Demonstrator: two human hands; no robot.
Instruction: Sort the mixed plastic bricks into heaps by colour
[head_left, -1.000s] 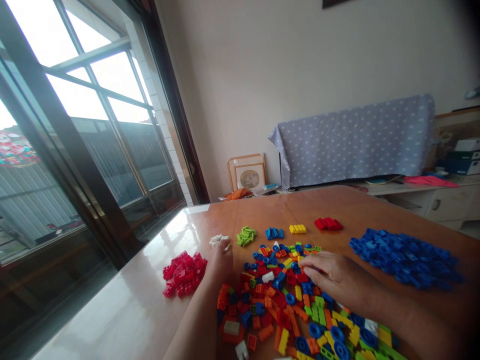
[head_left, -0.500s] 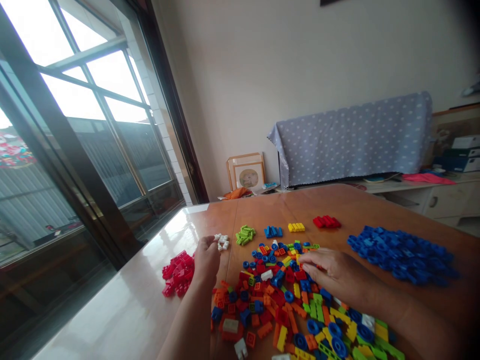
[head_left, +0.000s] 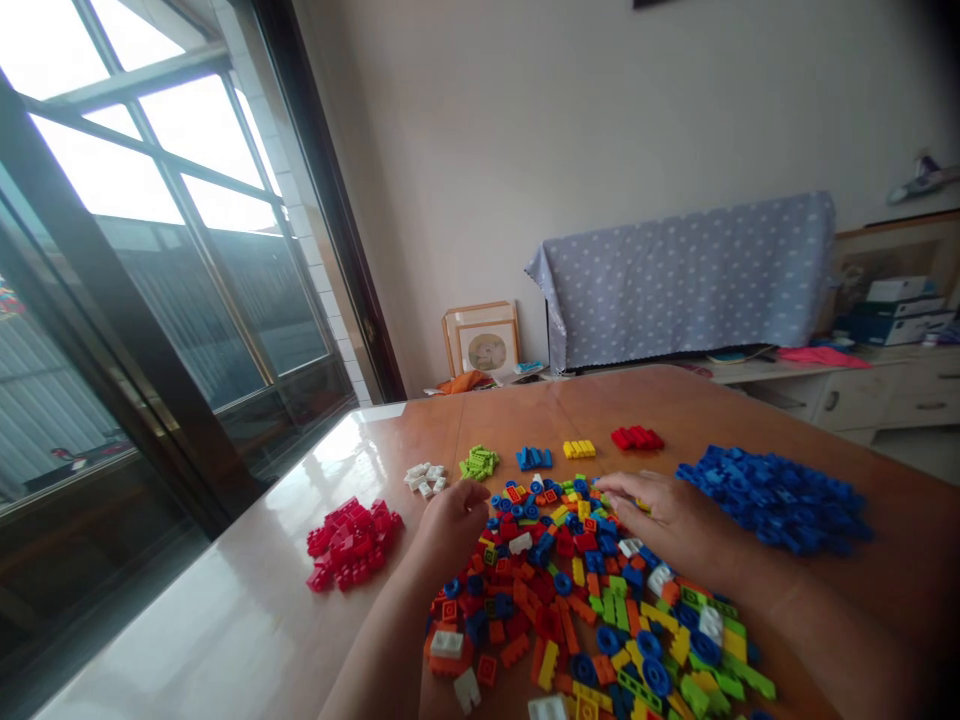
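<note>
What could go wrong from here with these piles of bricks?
The left hand is near the white bricks and green bricks; a careless sweep might scatter them. Those two groups sit close together, so they could mix. The right forearm lies between the mixed pile and blue pile, and might nudge either.

Hands: I count two, the left hand (head_left: 452,522) and the right hand (head_left: 664,508).
One-colour piles: for me seven, namely pink pile (head_left: 352,545), white pile (head_left: 425,488), lime pile (head_left: 478,462), yellow pile (head_left: 579,450), red pile (head_left: 637,438), small blue pile (head_left: 534,459), large blue pile (head_left: 772,500).
Mixed heap (head_left: 549,625): one, its inside too crowded for me to number.
Table (head_left: 277,630): one.
Spotted cloth (head_left: 675,285): one.
</note>
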